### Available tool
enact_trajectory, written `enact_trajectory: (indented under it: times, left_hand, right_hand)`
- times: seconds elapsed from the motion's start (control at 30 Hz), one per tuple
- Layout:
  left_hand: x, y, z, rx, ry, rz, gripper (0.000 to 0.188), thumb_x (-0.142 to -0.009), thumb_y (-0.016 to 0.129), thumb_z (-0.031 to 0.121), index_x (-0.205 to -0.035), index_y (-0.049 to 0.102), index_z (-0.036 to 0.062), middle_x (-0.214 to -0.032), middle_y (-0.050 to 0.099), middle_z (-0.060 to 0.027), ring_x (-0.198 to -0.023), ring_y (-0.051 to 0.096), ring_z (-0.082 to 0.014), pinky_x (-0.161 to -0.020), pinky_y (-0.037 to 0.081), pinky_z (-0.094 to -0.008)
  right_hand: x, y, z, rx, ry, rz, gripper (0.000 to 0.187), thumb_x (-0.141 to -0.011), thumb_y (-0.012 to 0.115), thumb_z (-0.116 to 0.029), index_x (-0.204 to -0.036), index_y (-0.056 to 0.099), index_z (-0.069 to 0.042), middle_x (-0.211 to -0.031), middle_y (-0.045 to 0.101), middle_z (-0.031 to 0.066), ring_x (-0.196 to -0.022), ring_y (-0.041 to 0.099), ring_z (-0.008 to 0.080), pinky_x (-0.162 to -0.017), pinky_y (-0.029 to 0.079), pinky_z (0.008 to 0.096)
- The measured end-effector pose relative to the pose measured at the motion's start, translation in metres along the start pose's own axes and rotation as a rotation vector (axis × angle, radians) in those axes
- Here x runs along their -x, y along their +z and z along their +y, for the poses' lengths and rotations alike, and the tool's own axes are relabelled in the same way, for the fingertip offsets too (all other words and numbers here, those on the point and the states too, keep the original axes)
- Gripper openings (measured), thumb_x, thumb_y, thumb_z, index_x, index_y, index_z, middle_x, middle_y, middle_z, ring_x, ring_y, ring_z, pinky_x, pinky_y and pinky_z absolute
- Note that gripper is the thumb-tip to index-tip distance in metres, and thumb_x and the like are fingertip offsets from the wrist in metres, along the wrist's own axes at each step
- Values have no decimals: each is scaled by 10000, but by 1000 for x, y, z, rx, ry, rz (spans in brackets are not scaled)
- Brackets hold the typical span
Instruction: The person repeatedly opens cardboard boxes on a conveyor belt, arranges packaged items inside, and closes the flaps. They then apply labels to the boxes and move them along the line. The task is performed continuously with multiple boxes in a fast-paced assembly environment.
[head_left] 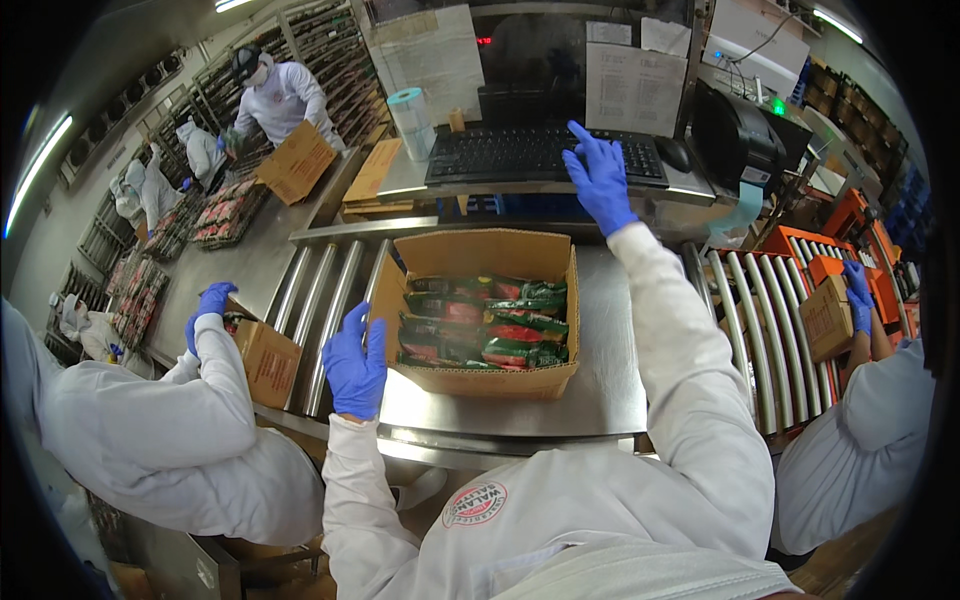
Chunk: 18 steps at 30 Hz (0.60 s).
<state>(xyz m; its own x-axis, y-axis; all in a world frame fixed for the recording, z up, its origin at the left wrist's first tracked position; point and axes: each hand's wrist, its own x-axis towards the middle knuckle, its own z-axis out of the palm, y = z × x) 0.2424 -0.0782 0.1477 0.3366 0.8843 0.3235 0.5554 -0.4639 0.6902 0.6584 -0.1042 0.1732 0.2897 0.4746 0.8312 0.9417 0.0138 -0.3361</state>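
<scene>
An open cardboard box point(470, 384) stands on the steel plate before me, filled with several green and red packs point(455, 308) lying in rows. My left hand point(355, 368), in a blue glove, is at the box's near left corner with thumb and fingers apart, gripping nothing; whether it touches the cardboard I cannot tell. Over the right part of the black keyboard point(495, 155) reaches my right hand point(602, 182), also blue-gloved. Its index finger is stretched toward the keys and the hand holds nothing.
Roller conveyors lie left point(335, 310) and right point(765, 330) of the plate. Co-workers handle boxes on both sides. A mouse point(672, 153), a label printer point(738, 140) with a pale strip hanging out, and a label roll point(410, 122) flank the keyboard.
</scene>
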Motion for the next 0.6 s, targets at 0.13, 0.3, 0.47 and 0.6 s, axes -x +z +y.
enact_trajectory:
  times: [0.13, 0.3, 0.47, 0.6]
  left_hand:
    - [0, -12, 30, -470, 511, -153, 860, -655, 678, 643, -1298, 497, 100, -923, 645, -149, -783, 609, -303, -773, 443, -404]
    - [-8, 21, 69, -705, 500, -707, 961, -572, 564, 820, -1241, 552, 130, -808, 648, -166, -701, 632, -321, -670, 485, -423]
    - [-60, 72, 54, -670, 499, -504, 983, -553, 588, 805, -1266, 512, 133, -998, 604, -178, -964, 573, -348, -790, 447, -457]
    - [-53, 113, 23, -671, 657, -41, 1061, -644, 543, 772, -1432, 291, 108, -1414, 328, -197, -1331, 255, -385, -1046, 160, -614]
  right_hand:
    - [92, -37, -62, -827, -155, -82, 346, -977, 391, -265, -1191, 559, -52, -1254, 533, 135, -1197, 471, 298, -1062, 285, 439]
    - [111, 10, -126, -209, -444, -604, 587, -911, 472, -446, -1413, 352, -167, -1484, 282, 116, -1368, 253, 343, -1122, 91, 532]
    - [91, 46, -107, 108, -624, -467, 627, -818, 557, -340, -1389, 383, -147, -1492, 275, 105, -1380, 246, 290, -1108, 110, 583]
    - [30, 44, -91, 267, -311, -598, 485, -881, 495, -370, -1277, 482, -89, -1233, 529, 177, -1125, 520, 338, -946, 390, 495]
